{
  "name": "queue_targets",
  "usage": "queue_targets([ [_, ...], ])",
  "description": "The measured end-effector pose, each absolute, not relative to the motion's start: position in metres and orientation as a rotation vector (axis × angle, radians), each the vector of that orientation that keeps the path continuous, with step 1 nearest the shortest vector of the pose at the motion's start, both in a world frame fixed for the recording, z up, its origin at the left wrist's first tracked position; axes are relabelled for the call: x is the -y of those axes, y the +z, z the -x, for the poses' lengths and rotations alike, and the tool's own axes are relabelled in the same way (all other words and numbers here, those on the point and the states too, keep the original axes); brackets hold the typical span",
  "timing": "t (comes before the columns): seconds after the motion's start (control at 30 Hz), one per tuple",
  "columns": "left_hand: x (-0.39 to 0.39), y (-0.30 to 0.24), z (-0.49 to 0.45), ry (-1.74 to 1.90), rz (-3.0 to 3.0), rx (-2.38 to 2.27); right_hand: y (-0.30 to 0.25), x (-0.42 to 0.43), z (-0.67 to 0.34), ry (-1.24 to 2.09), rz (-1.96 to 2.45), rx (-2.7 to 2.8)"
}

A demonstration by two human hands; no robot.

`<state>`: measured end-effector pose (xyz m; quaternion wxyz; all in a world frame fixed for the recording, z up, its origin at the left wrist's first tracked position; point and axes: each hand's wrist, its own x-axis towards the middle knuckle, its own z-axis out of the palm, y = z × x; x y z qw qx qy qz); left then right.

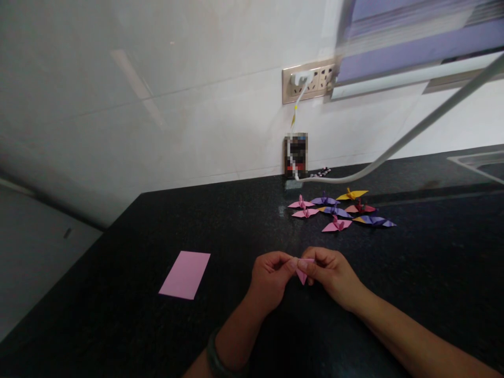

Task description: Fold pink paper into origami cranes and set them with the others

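Observation:
A small piece of folded pink paper (302,276) is pinched between both hands above the dark countertop. My left hand (271,275) grips its left side between thumb and forefinger. With thumb and fingers closed, my right hand (333,275) holds the other side, and a pointed tip shows below the thumbs. Part of the fold is hidden by the fingers. Flat on the counter to the left lies a pink sheet of paper (185,275). Beyond my hands sit several folded paper cranes in pink, purple, yellow and red, among them a pink crane (337,224) and a yellow crane (353,195).
The black countertop (118,252) meets a pale tiled wall. A blurred-out box (296,155) leans there below a wall socket (309,81). From the plug runs a white cable (293,121). A thick pale cord or tube (413,136) crosses the upper right.

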<state>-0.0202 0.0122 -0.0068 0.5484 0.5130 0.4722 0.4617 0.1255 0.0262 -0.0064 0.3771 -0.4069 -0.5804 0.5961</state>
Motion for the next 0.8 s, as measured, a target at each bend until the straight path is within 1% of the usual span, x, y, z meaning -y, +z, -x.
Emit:
queue_targets([
  [0.23, -0.0151, -0.0079, 0.0184, 1.127, -1.249, -1.215, -0.0104, -0.0276, -0.1259, 1.436, 1.077, 1.564],
  [0.43, -0.0144, -0.0119, 0.0177, 1.102, -1.257, -1.162, -0.0118, -0.0252, -0.1249, 1.218, 1.151, 1.632],
  [0.5, -0.0149, -0.0129, 0.0187, 1.102, -1.244, -1.161, -0.0129, -0.0247, -0.1236, 1.236, 1.149, 1.621],
  [0.67, -0.0172, -0.0123, 0.0197, 1.077, -1.194, -1.203, -0.0144, -0.0238, -0.1214, 1.404, 1.089, 1.444],
  [0.8, -0.0188, -0.0105, 0.0185, 1.058, -1.022, -1.132, -0.0126, -0.0226, -0.1237, 1.489, 1.011, 1.496],
])
